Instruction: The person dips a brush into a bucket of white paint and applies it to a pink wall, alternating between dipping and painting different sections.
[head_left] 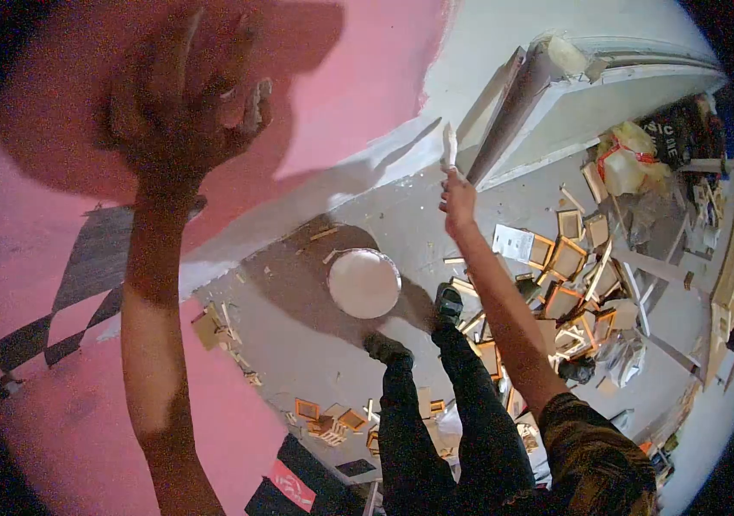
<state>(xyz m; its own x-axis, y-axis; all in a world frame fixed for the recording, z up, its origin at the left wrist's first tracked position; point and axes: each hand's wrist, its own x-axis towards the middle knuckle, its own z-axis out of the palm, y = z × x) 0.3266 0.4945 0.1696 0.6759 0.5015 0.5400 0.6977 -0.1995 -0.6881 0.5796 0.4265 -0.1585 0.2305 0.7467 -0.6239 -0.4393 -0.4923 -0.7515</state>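
Observation:
My right hand (458, 202) is closed around a slim, pale putty knife (450, 144), its blade pointing up beside the white lower strip of wall (393, 155). My left hand (182, 120) is raised in front of the pink wall (358, 60), in deep shade. Its fingers look spread, and a whitish coating shows near the thumb. I see nothing clearly held there, though the shade hides detail. Between the wall and my feet, a round white bucket (365, 284) stands on the floor, seen from above.
A pale boxed ledge (565, 112) juts out at upper right. Many small wooden frames (567, 258) and scraps are heaped at right, with plastic bags (634, 163) behind. More frames (351, 420) lie near my legs. Black checks (100, 258) mark the pink wall.

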